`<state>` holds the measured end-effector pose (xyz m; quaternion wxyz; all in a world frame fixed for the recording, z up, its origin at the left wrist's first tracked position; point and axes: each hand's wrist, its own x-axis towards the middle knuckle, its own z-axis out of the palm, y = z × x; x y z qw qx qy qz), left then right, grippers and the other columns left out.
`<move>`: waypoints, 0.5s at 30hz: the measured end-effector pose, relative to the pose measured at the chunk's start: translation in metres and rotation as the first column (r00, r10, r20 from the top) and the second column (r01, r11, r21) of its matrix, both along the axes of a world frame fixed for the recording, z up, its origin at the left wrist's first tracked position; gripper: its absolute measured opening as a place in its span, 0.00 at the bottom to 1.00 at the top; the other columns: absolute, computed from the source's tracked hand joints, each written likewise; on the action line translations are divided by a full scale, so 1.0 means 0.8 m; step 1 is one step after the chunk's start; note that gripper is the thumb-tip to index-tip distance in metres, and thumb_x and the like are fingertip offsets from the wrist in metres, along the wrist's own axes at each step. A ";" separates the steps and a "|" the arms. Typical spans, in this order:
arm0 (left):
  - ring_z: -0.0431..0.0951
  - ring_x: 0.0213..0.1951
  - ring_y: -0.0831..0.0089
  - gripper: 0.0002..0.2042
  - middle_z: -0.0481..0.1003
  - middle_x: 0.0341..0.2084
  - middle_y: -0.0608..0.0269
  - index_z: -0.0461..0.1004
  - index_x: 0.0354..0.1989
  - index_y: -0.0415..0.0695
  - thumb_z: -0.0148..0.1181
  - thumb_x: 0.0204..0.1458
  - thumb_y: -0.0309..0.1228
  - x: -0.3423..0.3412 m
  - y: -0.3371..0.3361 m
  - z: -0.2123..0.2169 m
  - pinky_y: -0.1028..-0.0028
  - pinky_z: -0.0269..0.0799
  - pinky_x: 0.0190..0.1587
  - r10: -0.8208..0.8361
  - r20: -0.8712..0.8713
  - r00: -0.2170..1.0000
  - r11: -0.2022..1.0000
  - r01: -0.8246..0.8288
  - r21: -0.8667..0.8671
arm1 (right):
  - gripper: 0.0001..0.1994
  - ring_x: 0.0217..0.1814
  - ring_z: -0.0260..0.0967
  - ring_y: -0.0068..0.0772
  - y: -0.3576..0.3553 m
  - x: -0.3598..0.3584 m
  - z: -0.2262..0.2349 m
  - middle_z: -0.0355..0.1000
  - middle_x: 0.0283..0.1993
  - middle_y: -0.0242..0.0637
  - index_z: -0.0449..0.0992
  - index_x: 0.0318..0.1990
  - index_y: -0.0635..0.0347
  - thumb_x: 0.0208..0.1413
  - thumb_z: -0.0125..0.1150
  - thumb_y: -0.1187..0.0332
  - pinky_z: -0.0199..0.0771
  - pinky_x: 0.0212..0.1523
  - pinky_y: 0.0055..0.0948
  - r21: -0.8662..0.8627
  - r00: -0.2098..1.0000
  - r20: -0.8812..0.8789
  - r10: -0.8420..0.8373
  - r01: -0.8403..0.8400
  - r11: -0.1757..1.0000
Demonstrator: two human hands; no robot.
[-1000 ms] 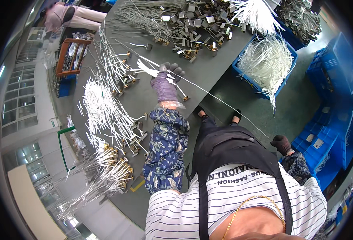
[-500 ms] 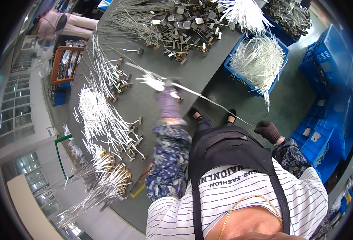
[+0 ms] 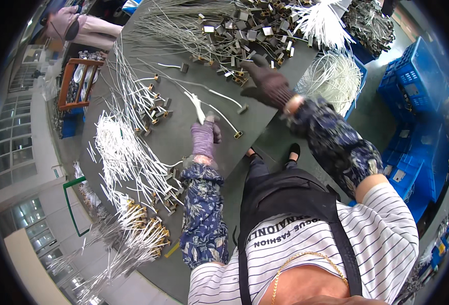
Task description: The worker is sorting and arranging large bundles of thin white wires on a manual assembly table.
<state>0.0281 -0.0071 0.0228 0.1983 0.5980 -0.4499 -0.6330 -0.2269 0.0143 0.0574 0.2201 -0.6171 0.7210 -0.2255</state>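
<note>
The left hand's (image 3: 204,134) fingers curl around a bundle of white strips (image 3: 196,108), while the right hand's (image 3: 270,84) fingers stand apart by the pile of wired connectors (image 3: 250,31), contact unclear, over the grey table (image 3: 178,136). The step seems a reach, calling for the right fingers to close on a lead.

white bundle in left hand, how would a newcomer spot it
Over the grey table, find the purple-gloved left hand. The white bundle juts from it toward the picture's top. Its visible end is bare, unlike nearby wires tipped with blocks.
</note>
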 end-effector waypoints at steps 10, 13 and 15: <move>0.76 0.38 0.58 0.12 0.74 0.35 0.51 0.67 0.40 0.41 0.53 0.56 0.38 -0.141 0.075 -0.013 0.55 0.74 0.45 0.450 -0.716 0.533 0.891 -0.217 0.398 | 0.12 0.26 0.57 0.16 0.233 -0.047 -0.035 0.61 0.22 0.28 0.67 0.25 0.60 0.46 0.64 0.64 0.59 0.24 0.23 0.334 0.876 0.470 -0.109 -0.063 0.940; 0.76 0.31 0.64 0.11 0.75 0.31 0.55 0.69 0.38 0.42 0.53 0.56 0.37 -0.165 0.070 -0.034 0.62 0.77 0.36 0.471 -0.595 0.651 0.878 -0.277 0.391 | 0.12 0.20 0.61 0.22 0.463 -0.092 -0.139 0.67 0.21 0.33 0.70 0.29 0.64 0.47 0.65 0.65 0.59 0.17 0.29 0.538 0.890 0.387 -0.241 -0.006 0.843; 0.76 0.29 0.67 0.11 0.75 0.29 0.56 0.70 0.38 0.41 0.54 0.57 0.37 -0.157 0.063 -0.036 0.65 0.77 0.34 0.479 -0.596 0.645 0.876 -0.312 0.367 | 0.12 0.19 0.62 0.24 0.526 -0.103 -0.114 0.67 0.21 0.34 0.70 0.30 0.64 0.46 0.65 0.65 0.60 0.16 0.29 0.871 0.572 0.315 -0.757 0.142 0.470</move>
